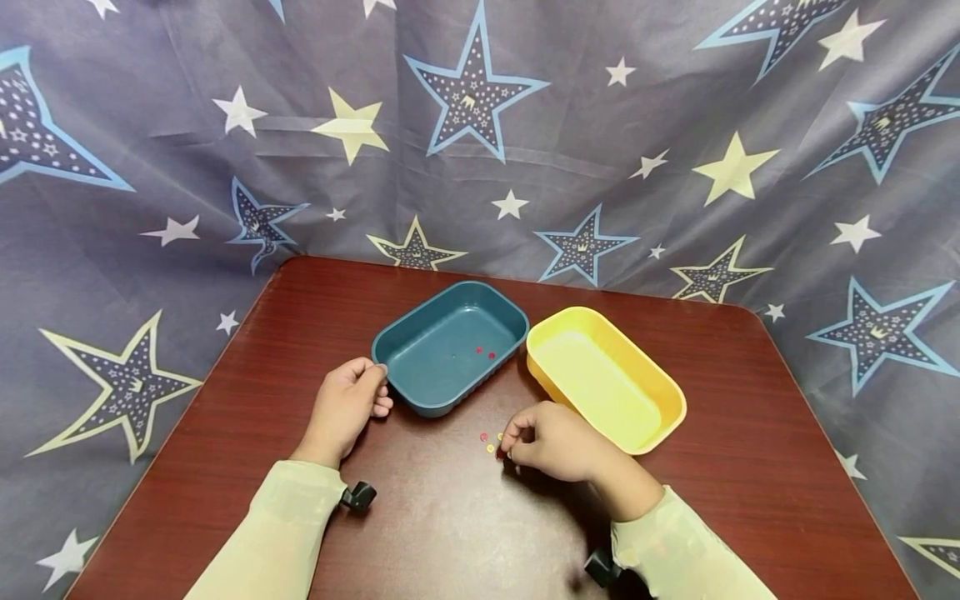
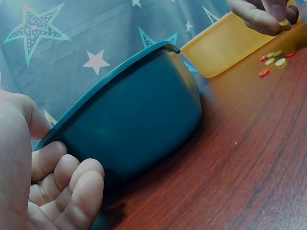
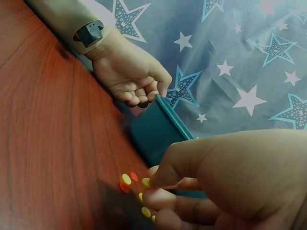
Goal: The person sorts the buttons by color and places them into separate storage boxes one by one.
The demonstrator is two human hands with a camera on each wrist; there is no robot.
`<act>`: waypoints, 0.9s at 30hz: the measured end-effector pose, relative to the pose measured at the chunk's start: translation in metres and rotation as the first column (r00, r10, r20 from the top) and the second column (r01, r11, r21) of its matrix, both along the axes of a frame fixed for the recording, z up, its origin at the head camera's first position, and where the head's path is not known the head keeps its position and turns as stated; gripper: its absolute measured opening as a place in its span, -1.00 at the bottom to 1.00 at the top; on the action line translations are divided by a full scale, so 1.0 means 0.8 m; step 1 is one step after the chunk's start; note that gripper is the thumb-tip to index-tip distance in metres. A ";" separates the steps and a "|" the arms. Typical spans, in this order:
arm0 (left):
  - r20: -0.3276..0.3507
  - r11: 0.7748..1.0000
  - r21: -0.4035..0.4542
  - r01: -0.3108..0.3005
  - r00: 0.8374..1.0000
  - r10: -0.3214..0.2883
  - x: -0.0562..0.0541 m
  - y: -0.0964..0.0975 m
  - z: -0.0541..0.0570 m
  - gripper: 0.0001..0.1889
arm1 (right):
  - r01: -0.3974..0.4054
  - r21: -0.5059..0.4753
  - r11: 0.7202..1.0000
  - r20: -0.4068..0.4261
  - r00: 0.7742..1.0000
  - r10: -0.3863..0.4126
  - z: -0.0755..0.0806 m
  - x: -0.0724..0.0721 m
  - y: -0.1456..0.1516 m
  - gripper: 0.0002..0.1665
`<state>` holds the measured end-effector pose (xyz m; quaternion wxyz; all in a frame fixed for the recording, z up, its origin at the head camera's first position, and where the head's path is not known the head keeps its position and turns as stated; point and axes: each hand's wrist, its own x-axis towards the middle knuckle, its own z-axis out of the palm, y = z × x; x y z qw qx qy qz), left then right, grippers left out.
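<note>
My left hand (image 1: 347, 408) pinches the near-left rim of a dark teal plastic bin (image 2: 139, 115), thumb over the edge and fingers curled below. Two small red buttons (image 1: 480, 350) lie inside that bin. Low over the table, my right hand (image 1: 558, 442) pinches a small yellow button (image 2: 284, 22) between thumb and fingertips. Beneath and beside those fingers lies a loose group of red and yellow buttons (image 2: 270, 61) on the tabletop. The right fingers hide part of the group in the head view.
A yellow plastic bin (image 1: 660, 392) stands just beyond my right hand, close beside the teal bin's right end. Both stand on a reddish-brown wooden table (image 1: 420, 533). A grey curtain with stars (image 1: 510, 204) hangs behind and around the table.
</note>
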<state>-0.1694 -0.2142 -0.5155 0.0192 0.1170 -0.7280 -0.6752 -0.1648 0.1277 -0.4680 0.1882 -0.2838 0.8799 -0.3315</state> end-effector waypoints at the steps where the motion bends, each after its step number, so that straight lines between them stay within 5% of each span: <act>1: -0.001 1.000 -0.003 0.000 1.000 0.000 0.000 0.000 0.000 -0.64 | 0.000 -0.003 1.000 0.007 1.000 0.000 0.001 0.000 0.000 -0.81; 27: 0.001 1.000 -0.003 0.003 1.000 -0.003 0.000 0.001 0.001 -0.65 | 0.071 -0.039 0.997 0.108 0.992 -0.066 0.029 0.002 0.002 -0.89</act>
